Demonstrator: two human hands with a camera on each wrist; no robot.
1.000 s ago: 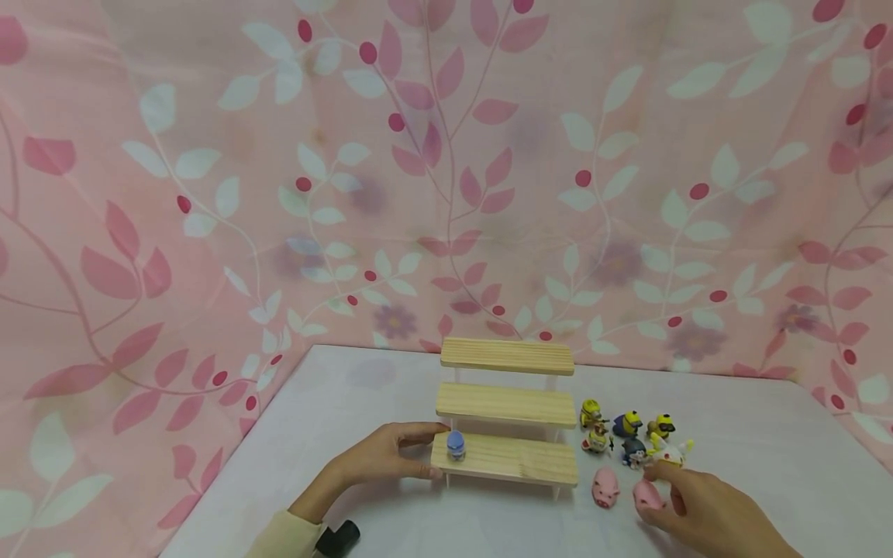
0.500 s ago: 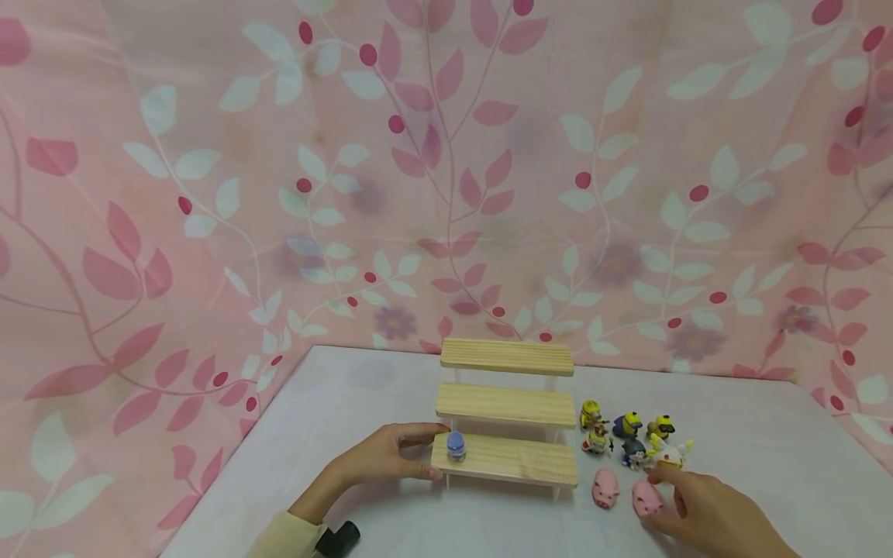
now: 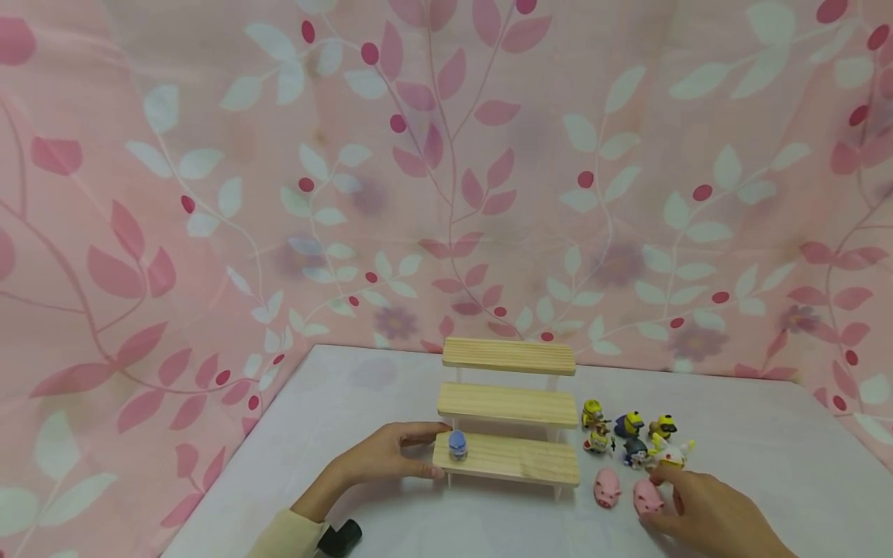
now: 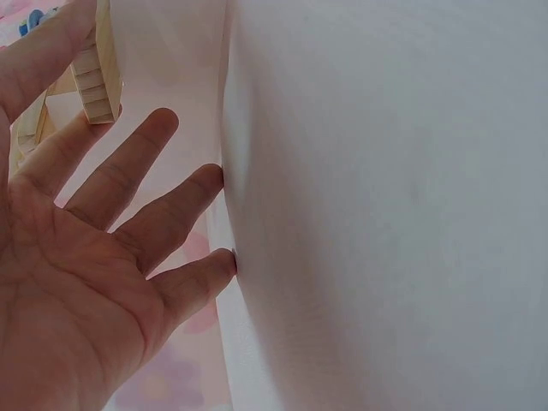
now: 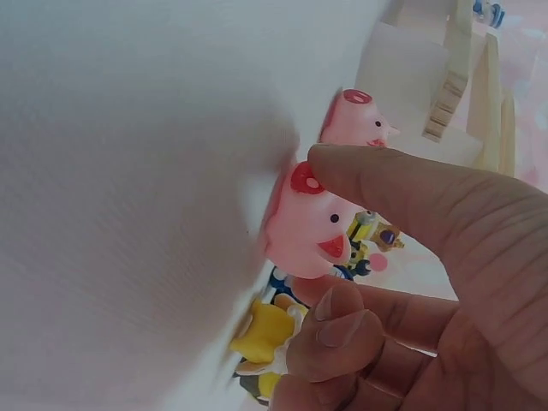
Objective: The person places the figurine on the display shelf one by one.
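My left hand holds the left end of the lowest board of a three-tier wooden shelf, thumb at the front edge and index finger at the back. The left wrist view shows its other fingers spread out below the board. On that board's left part stands a small blue-topped figurine. At the right, my right hand pinches a pink toy pig on the table, thumb near its red snout and fingers at its rear. A second pink toy pig lies just left of it.
Several small toy figures stand behind the pigs, among them a yellow-and-blue one, a dark grey one and a white-and-yellow one. A white cloth covers the table. Behind hangs a pink leaf-patterned curtain.
My right thumb has shifted slightly toward the table front, and more of the pig's face shows. My left hand and the shelf have stayed in place.
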